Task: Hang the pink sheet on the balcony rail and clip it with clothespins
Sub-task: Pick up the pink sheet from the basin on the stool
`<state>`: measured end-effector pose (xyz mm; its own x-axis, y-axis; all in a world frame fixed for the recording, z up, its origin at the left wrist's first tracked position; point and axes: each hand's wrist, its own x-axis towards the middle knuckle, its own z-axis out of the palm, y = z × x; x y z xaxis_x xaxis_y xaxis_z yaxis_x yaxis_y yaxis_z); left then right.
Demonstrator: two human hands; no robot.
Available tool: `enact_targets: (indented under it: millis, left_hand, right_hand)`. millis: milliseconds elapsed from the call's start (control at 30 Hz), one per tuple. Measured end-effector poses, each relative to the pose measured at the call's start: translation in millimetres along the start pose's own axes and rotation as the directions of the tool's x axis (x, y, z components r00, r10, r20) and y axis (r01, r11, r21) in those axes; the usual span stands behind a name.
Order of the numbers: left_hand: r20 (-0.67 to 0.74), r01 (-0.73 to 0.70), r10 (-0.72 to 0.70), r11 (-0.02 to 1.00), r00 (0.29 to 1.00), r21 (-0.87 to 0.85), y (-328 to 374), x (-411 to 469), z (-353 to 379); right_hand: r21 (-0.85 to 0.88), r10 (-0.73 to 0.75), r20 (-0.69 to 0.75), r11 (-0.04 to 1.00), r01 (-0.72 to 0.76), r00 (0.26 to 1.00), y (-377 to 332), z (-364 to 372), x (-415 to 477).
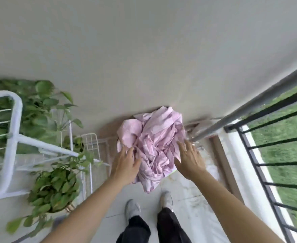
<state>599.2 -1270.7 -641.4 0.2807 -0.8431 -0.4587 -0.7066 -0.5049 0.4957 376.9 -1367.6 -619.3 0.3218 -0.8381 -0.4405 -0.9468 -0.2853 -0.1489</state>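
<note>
The pink sheet (153, 142) lies crumpled in a heap against the grey wall, just ahead of my feet. My left hand (125, 165) rests on its left side with fingers pressed into the folds; whether it grips cloth I cannot tell. My right hand (188, 158) is spread flat, fingers apart, at the heap's right edge. The grey balcony rail (249, 106) runs from the upper right down to the wall beside the sheet. No clothespins are visible.
Black railing bars (270, 163) stand on the right with grass beyond. A white metal rack (12, 130) and leafy potted plants (54, 188) fill the left side. A white wire basket (93, 142) stands left of the sheet. My shoes (132, 209) are on the tiled floor.
</note>
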Motion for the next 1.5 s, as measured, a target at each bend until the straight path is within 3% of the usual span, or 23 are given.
enact_targets:
  millis: [133,300,467,567,767,900,1033,1167,1267,1367,1500]
  left_hand:
    - [0.22,0.261,-0.216,0.943,0.951,-0.207,-40,24,97]
    - [0.367,0.551,-0.411,0.601,0.835,-0.579,-52,40,177]
    - [0.42,0.697,-0.564,0.488,0.711,-0.525,-54,55,193]
    - [0.399,0.701,-0.6,0.433,0.693,-0.567,-60,67,183]
    - [0.17,0.496,-0.605,0.424,0.778,-0.758,-59,61,160]
    - [0.092,0.334,-0.532,0.379,0.842,-0.863,-51,57,135]
    - [-0.003,0.182,-0.492,0.328,0.871,-0.927,-35,56,83]
    - [-0.087,0.049,-0.34,0.372,0.936,-0.927,8,38,12]
    - [-0.143,-0.04,-0.176,0.486,0.974,-0.873,44,19,-53]
    - [-0.195,-0.126,-0.063,0.565,0.979,-0.815,79,3,-125]
    - [-0.27,-0.277,0.098,0.568,0.958,-0.775,127,-16,-207]
  right_hand:
    - [0.143,0.008,0.085,0.989,-0.02,0.996,13,106,27]
    - [0.253,-0.015,0.068,0.967,-0.003,0.998,16,189,43]
    - [0.324,-0.052,0.044,0.945,0.035,0.998,22,213,65]
    - [0.296,-0.078,0.02,0.953,0.069,0.997,23,211,74]
    - [0.163,-0.184,0.019,0.97,0.178,0.983,15,216,85]
    - [0.239,-0.204,-0.137,0.943,0.232,0.969,14,207,90]
    - [0.263,-0.313,-0.287,0.883,0.389,0.905,16,166,87]
    - [0.281,-0.336,-0.417,0.836,0.471,0.845,9,90,75]
    - [0.426,-0.277,-0.408,0.785,0.45,0.87,-3,13,55]
    - [0.492,-0.228,-0.468,0.735,0.466,0.854,-21,-70,34]
    - [0.533,-0.113,-0.565,0.706,0.466,0.817,-42,-179,11]
